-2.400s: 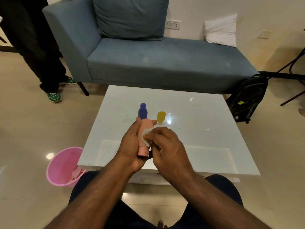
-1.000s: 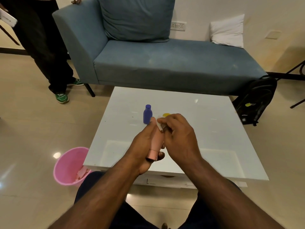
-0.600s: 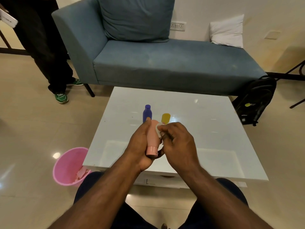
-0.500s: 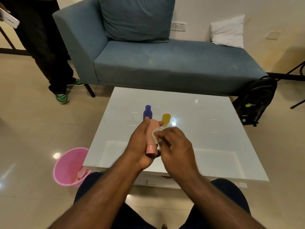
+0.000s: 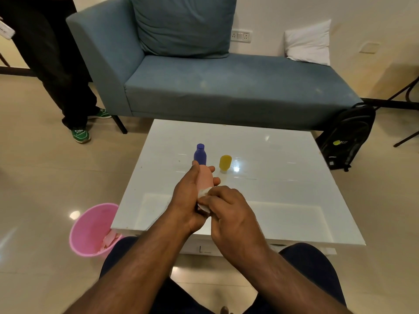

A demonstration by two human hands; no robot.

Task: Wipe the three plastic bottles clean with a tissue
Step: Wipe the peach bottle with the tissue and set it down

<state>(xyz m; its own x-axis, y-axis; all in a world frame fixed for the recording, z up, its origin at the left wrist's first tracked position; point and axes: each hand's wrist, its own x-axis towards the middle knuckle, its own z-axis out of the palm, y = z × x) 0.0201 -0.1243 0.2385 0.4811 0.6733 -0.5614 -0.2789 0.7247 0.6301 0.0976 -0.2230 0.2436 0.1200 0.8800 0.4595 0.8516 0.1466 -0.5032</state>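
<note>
While gripped in left hand [image 5: 186,200], pink bottle [image 5: 205,179] points away over counter [image 5: 283,177]; right fingers [image 5: 212,200] pinch tissue [image 5: 202,193] at its near end. Next: wipe lengthwise.

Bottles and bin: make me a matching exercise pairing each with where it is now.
Things:
1. pink bottle
2. purple bottle
3. yellow bottle
4. bin

Places:
A. on the floor, left of the table
B. standing on the table, right of another bottle
C. held in the left hand
D. standing on the table, just beyond the hands

Pairs: 1-C, 2-D, 3-B, 4-A
</note>
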